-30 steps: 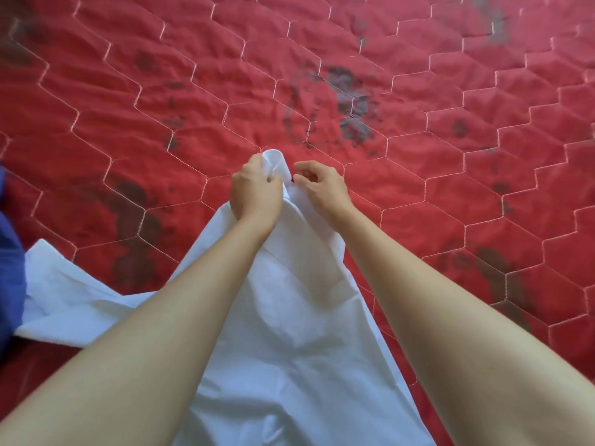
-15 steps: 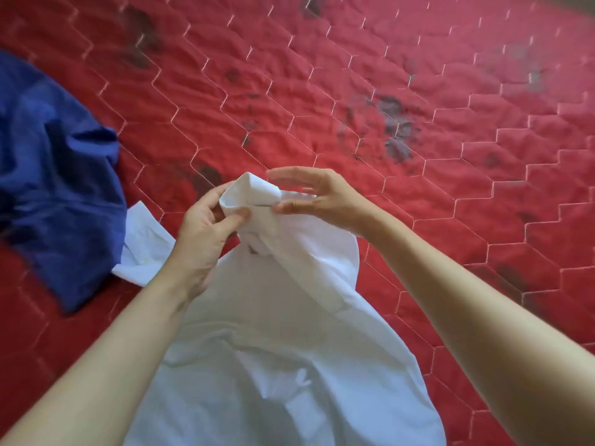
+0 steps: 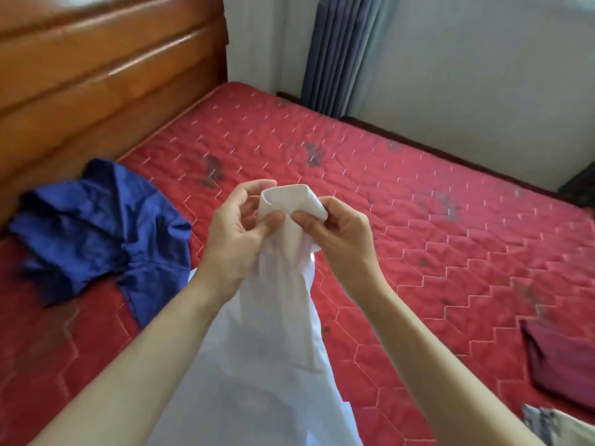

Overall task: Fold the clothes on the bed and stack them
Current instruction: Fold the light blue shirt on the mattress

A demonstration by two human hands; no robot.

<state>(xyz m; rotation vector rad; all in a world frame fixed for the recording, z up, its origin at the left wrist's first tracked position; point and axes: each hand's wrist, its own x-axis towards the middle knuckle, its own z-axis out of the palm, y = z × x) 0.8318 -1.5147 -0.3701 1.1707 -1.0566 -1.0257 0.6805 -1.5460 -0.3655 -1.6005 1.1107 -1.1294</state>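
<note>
— Both hands are pinching the same folded end of the white garment [image 3: 283, 304]: the left hand [image 3: 233, 239] and the right hand [image 3: 341, 239] are meeting at its top, thumbs curled on the cloth.

— And the rest of it?

— It's hanging straight down between the forearms, long axis running toward the person, above the red mattress [image 3: 418, 194]. Neither hand is nearer. The blue garment [image 3: 103, 226] is lying crumpled well to the left.

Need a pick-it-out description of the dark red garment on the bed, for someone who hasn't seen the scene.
Start from the red quilted mattress and go to its right edge, away from the wooden headboard. The maroon garment lies flat there, darker than the mattress. The blue garment is crumpled near the headboard, and both hands hold the white garment.
</note>
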